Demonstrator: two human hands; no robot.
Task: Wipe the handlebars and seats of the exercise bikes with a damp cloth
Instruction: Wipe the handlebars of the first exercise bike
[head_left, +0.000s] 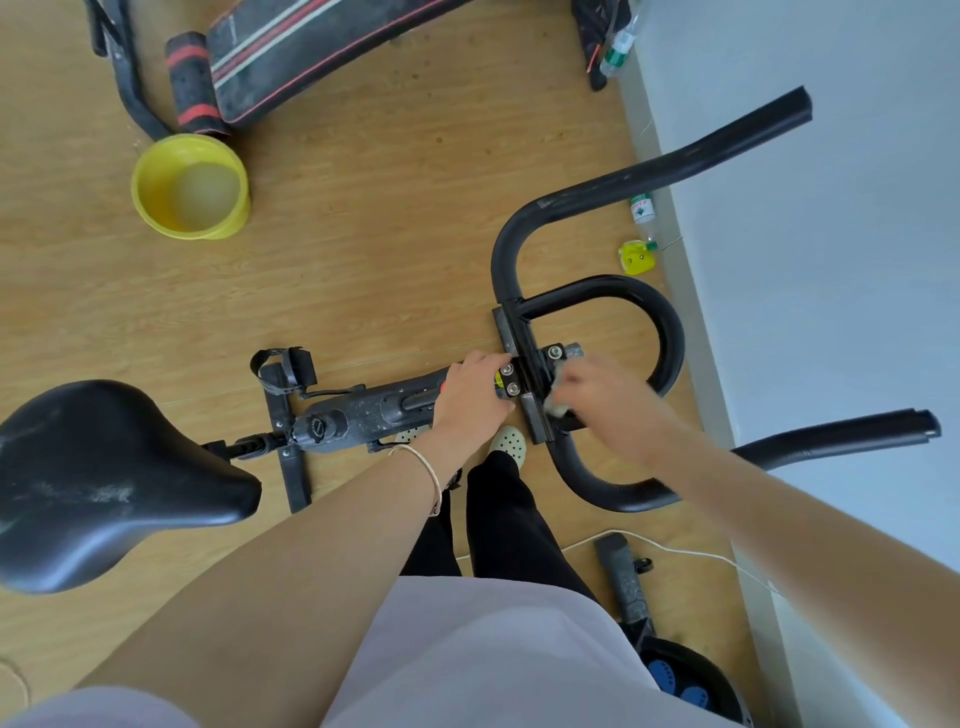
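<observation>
Bracing against wobble, the left hand clasps the dusty black metal stem — the blurred right hand grips a pale crumpled cloth on the curved black handlebar.

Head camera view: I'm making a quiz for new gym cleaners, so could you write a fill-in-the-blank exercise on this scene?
1. The right hand holds a ____ against the middle of the handlebars.
2. The left hand grips the frame and has a ____ on its wrist.
3. The bucket on the floor is ____ in colour.

Missing words: cloth; bracelet; yellow.
</observation>
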